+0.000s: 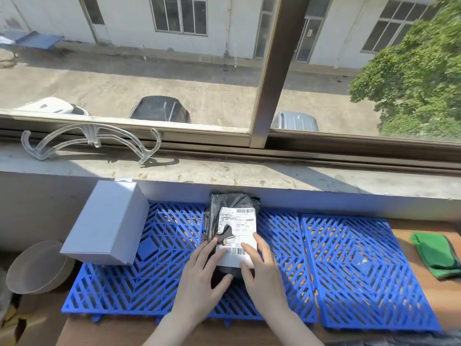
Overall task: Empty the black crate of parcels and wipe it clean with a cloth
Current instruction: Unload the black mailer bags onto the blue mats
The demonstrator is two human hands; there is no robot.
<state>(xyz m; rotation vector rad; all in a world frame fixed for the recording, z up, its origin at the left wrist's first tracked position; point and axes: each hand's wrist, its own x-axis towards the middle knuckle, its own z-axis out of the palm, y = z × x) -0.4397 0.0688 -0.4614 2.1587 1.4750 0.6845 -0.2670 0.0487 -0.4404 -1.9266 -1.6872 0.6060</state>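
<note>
A black plastic parcel (230, 208) with a white shipping label lies on the blue lattice mats (349, 265), its far end against the wall under the window sill. My left hand (199, 278) and my right hand (262, 270) rest on its near end, fingers spread over the label and thumbs at the near edge. A white cardboard box (107, 221) sits tilted on the mats' left side. A folded green cloth (437, 254) lies on the wooden table at the far right. A dark edge at the bottom right corner (399, 342) may be the black crate; I cannot tell.
A concrete window sill (249, 171) runs behind the mats, with a clear plastic hanger (92, 141) on its left. A round grey bowl (37, 267) stands left of the mats, below table level. The window looks onto a yard with parked cars.
</note>
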